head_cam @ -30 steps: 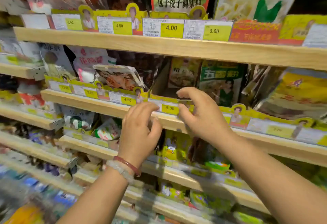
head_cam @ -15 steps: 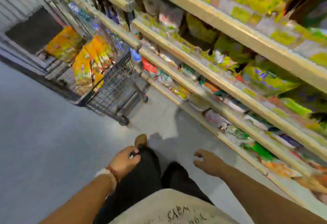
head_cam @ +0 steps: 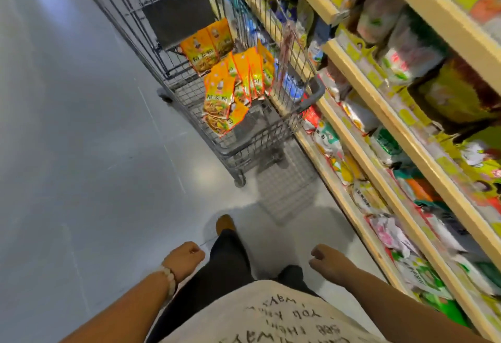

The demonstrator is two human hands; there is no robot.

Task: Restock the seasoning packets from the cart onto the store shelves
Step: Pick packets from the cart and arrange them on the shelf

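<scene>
My left hand [head_cam: 185,257] hangs loosely curled, holding nothing; my right hand [head_cam: 329,261] too. The orange packets [head_cam: 217,96] lie in the cart [head_cam: 271,136] ahead, beside the shelves [head_cam: 379,104]: two at the back, a blurred heap in front I cannot count. Their writing is unreadable. My shirt [head_cam: 271,315] shows "YOU", "WAYS".

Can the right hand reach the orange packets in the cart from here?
Probably not yet: the right hand hangs low beside the leg, and the orange packets lie ahead in the cart. Nothing blocks the way.
</scene>
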